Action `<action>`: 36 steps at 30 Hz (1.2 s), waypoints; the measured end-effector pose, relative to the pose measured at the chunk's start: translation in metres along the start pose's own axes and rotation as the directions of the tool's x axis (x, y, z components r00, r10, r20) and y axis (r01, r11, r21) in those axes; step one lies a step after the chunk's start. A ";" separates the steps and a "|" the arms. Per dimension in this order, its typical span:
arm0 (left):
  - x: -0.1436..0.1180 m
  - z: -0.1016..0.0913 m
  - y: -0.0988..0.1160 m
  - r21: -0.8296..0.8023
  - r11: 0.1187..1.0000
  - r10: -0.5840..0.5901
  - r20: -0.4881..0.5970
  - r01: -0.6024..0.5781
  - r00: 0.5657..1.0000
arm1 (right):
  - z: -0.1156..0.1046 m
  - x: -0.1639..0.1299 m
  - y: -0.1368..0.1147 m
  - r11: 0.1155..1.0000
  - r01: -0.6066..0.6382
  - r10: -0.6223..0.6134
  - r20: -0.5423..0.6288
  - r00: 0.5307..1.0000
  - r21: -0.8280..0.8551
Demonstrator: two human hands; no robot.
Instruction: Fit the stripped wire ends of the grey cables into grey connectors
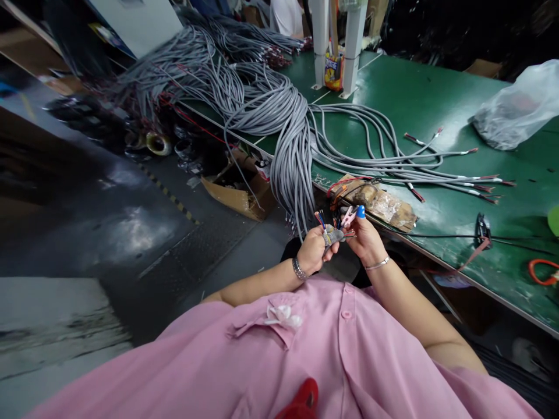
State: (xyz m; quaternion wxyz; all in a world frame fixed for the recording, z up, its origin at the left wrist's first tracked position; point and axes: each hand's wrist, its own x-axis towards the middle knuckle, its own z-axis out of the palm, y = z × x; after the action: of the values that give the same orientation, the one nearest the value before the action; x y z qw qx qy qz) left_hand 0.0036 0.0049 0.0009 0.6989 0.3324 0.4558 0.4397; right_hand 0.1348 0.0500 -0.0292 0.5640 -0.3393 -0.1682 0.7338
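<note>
My left hand (313, 250) grips the end of a grey cable (332, 235) whose thin coloured wires fan out above the fist. My right hand (365, 238), with a blue cap on one fingertip, pinches a small pink tool (348, 216) against those wire ends. Both hands meet just in front of the green table's (410, 99) near edge, beside a big bundle of grey cables (288, 145) that hangs over the edge. Each wrist wears a bracelet.
Several loose grey cables with red stripped ends (437, 169) lie spread on the table. A worn brown block (379, 201) sits at the edge. A clear plastic bag (515, 107) lies far right. A cardboard box (238, 189) stands on the floor at left.
</note>
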 end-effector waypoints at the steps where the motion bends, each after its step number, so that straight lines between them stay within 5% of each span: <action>1: 0.000 -0.001 -0.001 0.003 1.000 0.002 0.002 -0.002 1.000 | 0.000 0.000 0.000 1.000 0.002 -0.002 0.004 1.000 -0.005; 10: -0.010 -0.013 -0.006 0.069 0.997 0.048 -0.009 -0.047 0.999 | -0.017 -0.032 -0.012 0.955 -0.156 0.213 0.217 0.953 -0.252; 15: -0.009 -0.019 -0.017 0.166 0.982 0.097 -0.031 -0.090 0.995 | -0.015 -0.054 -0.001 0.911 0.024 0.047 0.161 0.986 -0.413; 18: -0.008 -0.019 -0.018 0.206 0.975 0.084 0.039 -0.090 0.996 | -0.010 -0.055 0.001 0.867 0.128 -0.070 0.136 0.988 -0.482; 22: -0.008 -0.018 -0.014 0.261 0.964 0.020 0.147 -0.058 0.989 | -0.005 -0.052 -0.003 0.800 0.168 -0.071 0.187 0.980 -0.576; 31: -0.010 -0.015 -0.011 0.110 0.990 0.092 -0.040 -0.088 0.995 | -0.005 -0.050 0.003 0.867 0.111 -0.061 0.118 0.991 -0.486; 36: -0.012 -0.011 -0.004 0.034 0.994 0.107 -0.071 -0.105 0.992 | -0.016 -0.041 0.000 0.957 0.009 0.011 0.068 0.998 -0.290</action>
State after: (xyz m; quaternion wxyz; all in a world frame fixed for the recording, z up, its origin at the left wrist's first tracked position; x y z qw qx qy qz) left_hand -0.0073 -0.0068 -0.0029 0.6524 0.3503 0.4692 0.4812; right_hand 0.1511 0.0093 -0.0276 0.5016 -0.3930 -0.2932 0.7127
